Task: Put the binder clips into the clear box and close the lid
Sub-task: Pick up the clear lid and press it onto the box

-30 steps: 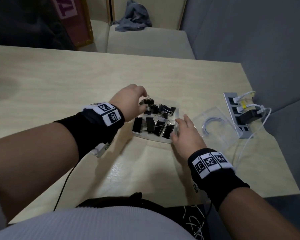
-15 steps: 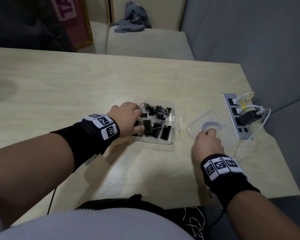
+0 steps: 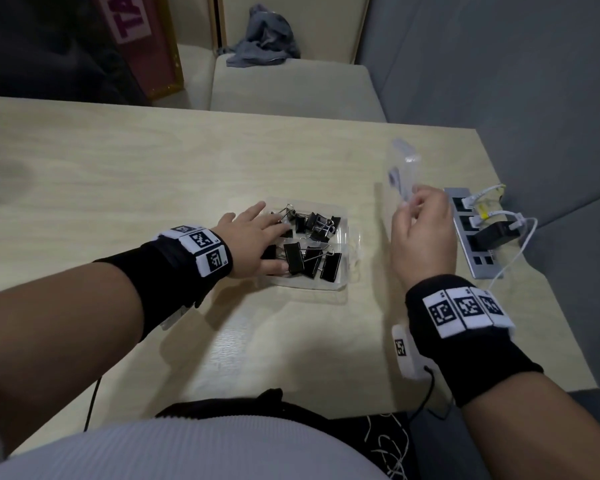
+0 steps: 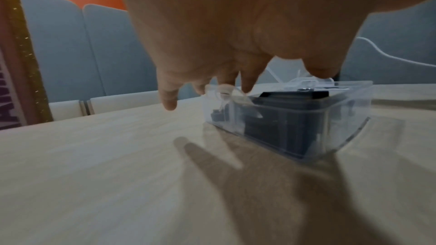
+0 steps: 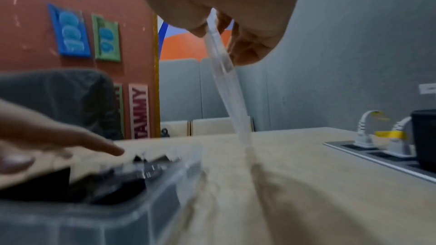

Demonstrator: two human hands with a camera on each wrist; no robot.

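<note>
Our right hand (image 3: pixel 421 233) pinched the clear lid (image 3: pixel 403 174) between thumb and curled fingers and held it tilted on edge above the worktop (image 3: pixel 153 174), just left of the grey power strip (image 3: pixel 471 237). Half a second earlier that hand had only reached the lid where it lay flat on the worktop; since then the lid had come up off the surface. In the right wrist view the lid (image 5: pixel 226 85) hung down from our fingertips (image 5: pixel 250 51) as a thin clear sheet, blurred.

Our left hand (image 3: pixel 253 244) lay flat, fingers straight and spread, over the near left part of the clear box (image 3: pixel 347 271), resting on the black binder clips (image 3: pixel 309 258) inside. A moment before, its fingers had been curled over that corner; now they were stretched out. The clips sat in the box in two loose rows, the box open, well left of the raised lid. From the left wrist view the box wall (image 4: pixel 330 128) showed dark clips behind it. White cables (image 3: pixel 513 244) ran from the power strip.
</note>
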